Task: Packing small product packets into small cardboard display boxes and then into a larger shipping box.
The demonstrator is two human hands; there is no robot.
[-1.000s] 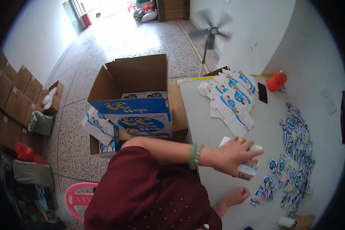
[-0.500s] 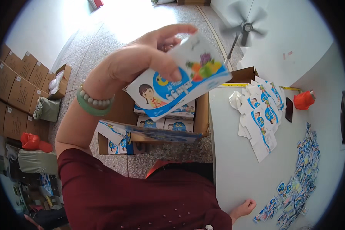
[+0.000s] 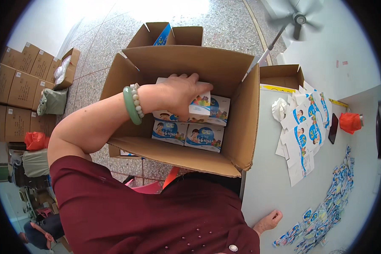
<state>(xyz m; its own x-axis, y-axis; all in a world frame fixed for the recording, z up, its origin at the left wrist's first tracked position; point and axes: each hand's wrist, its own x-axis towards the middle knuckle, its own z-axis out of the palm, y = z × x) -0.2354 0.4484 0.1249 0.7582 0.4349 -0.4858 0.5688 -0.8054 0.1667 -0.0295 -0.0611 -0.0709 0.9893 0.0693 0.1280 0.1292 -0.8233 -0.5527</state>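
Note:
My left hand, with a green bangle and a bead bracelet on the wrist, is down inside a large open cardboard box. It grips a small white and blue printed carton from above, over several like cartons packed in the box's bottom. My right hand rests on the white table at the lower right, fingers curled, holding nothing.
Flat unfolded cartons lie piled on the table, with a strip of small printed packets nearer its edge. A red object and a dark phone sit at the back. A second open box, a fan and stacked boxes stand on the floor.
My left hand picked the carton up from the table, swung it left past the camera and lowered it into the cardboard box. My right hand stayed on the table.

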